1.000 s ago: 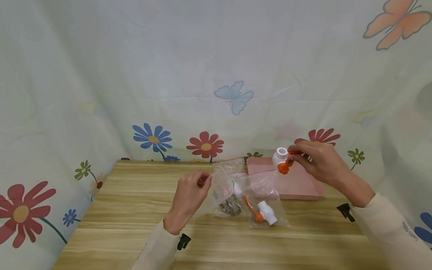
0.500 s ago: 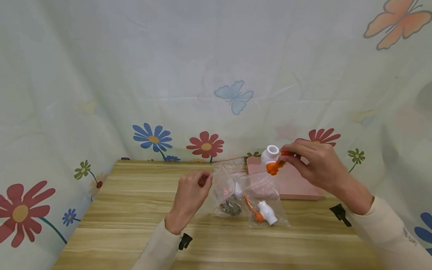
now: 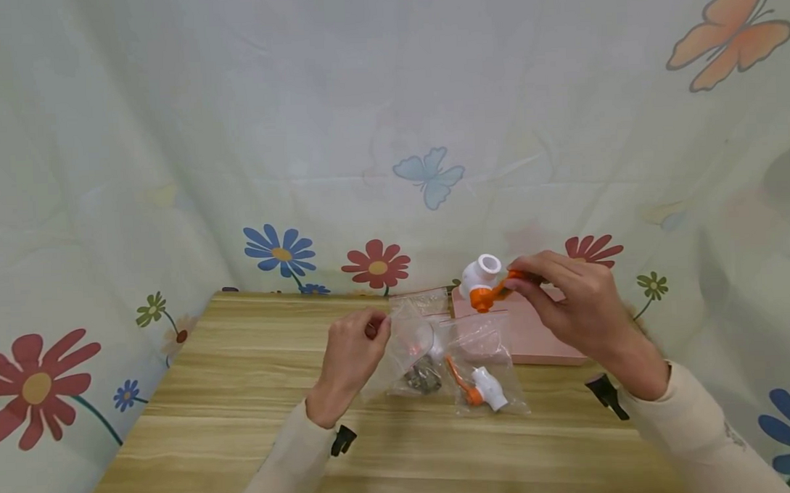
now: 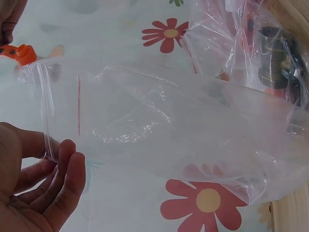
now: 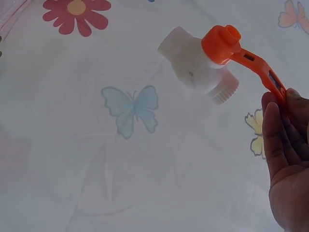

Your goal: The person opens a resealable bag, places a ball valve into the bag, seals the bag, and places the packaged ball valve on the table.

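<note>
My left hand (image 3: 352,357) pinches the zip-top edge of a clear plastic zip bag (image 4: 145,111), which stretches out thin and see-through in the left wrist view. In my right hand (image 3: 583,305) a white ball valve (image 3: 479,274) hangs by its orange lever handle (image 5: 256,63), gripped between thumb and fingers. The valve is held in the air, up and right of the bag's mouth, its open pipe end tilted up in the head view. From the left wrist, an orange part of it shows right beside the bag's upper corner.
On the wood-grain table (image 3: 243,397), a second white valve with an orange handle (image 3: 488,388) lies inside another clear bag. Left of it, a bag holds a dark metal fitting (image 3: 423,376). A pink tray (image 3: 549,351) sits behind, against the flowered curtain (image 3: 528,126).
My right hand has carried the valve leftward and slightly up, from over the tray toward the bag in my left hand. The left hand has hardly moved.
</note>
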The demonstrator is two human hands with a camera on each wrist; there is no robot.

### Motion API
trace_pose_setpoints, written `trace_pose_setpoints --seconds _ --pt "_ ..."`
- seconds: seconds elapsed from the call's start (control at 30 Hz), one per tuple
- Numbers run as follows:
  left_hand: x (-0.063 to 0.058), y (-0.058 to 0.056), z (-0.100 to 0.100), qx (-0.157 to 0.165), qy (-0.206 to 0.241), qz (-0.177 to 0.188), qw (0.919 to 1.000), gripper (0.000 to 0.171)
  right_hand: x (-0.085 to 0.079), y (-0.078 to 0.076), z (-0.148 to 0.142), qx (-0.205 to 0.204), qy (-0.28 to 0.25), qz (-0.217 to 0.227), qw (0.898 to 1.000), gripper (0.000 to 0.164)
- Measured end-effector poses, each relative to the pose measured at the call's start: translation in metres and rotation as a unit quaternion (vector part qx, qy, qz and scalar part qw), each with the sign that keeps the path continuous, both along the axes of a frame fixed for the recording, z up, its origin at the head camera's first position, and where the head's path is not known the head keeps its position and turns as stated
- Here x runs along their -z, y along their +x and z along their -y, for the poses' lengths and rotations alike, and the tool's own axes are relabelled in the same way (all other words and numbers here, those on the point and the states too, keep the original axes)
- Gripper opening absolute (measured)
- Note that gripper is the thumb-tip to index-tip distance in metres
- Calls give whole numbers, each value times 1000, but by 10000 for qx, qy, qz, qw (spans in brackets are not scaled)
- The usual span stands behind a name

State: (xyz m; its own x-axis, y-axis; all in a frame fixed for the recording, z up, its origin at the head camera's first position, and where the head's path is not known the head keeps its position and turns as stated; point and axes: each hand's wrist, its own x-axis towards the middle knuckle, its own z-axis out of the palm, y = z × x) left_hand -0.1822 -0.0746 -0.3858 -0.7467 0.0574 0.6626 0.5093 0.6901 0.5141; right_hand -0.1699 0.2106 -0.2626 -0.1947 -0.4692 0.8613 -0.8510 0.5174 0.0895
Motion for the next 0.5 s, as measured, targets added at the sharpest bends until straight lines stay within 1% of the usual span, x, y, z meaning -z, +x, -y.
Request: trace_pose_setpoints --seconds 0.17,0.37,0.5 --pt "-1 0 -2 -43 95 31 9999 5 -1 4 7 -37 -127 -113 9998 41" --pt "-4 3 -6 -83 149 134 9998 5 -1 8 17 -262 -370 -291 9985 38" --pt "-5 3 -7 -81 180 160 9997 5 -2 10 22 -413 -429 -272 9979 38"
